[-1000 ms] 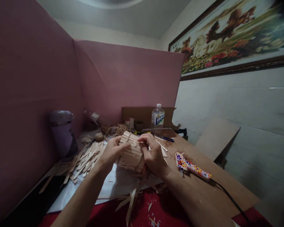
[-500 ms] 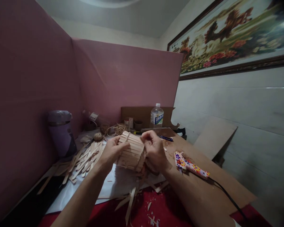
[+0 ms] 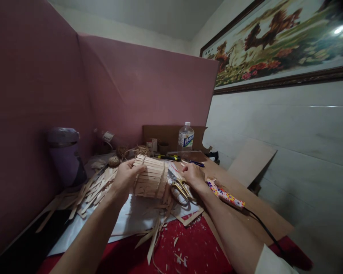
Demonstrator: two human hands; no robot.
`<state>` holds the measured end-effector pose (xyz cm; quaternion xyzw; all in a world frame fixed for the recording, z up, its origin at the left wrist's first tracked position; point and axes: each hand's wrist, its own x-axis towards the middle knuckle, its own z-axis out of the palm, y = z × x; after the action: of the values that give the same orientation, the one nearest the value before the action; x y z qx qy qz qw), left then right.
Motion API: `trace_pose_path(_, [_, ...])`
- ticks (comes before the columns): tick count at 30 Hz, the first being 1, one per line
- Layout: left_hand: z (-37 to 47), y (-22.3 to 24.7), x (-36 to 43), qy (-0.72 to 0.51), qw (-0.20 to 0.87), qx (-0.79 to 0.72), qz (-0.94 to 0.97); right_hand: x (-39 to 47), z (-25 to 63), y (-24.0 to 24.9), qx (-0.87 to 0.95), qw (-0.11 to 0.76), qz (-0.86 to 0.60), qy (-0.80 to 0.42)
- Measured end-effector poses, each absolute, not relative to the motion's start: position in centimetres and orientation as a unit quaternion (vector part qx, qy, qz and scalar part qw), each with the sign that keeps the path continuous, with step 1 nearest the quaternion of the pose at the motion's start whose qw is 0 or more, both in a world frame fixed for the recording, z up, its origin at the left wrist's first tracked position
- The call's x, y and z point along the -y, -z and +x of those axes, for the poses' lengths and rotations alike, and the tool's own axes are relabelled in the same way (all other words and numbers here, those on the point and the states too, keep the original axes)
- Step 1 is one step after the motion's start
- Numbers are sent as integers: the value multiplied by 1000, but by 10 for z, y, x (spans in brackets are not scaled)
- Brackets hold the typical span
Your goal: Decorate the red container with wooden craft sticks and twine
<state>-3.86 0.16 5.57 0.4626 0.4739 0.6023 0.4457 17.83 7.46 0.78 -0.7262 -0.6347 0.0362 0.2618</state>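
Wooden craft-stick cylinder (image 3: 152,176) points sideways, left hand (image 3: 125,176) gripping its left end; right hand (image 3: 193,174) curls off its right end, its grip unclear.

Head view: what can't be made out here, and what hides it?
- Tub, head view: far side, turned away from the camera.
- Right hand, head view: whether it holds anything; fingertips too small and dim.
- Glue gun, head view: nozzle, hidden by the right forearm.
- Bottle, head view: fine print, too small.
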Motion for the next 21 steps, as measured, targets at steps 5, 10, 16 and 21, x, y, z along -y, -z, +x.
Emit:
trace_pose_path(5, [-38,-56,0,-596,461,-467,463,-76,183,-9,638,227,-736,-10])
trace_pose_path(10, [-40,-54,-1,-596,454,-470,466,-65,177,-22,689,201,-696,4])
trace_pose_path(16, [-40,-53,-3,-594,459,-463,471,-35,168,-32,776,129,-618,7])
trace_pose_path(21, [-43,-52,-3,-607,451,-458,467,-23,166,-28,766,116,-632,31])
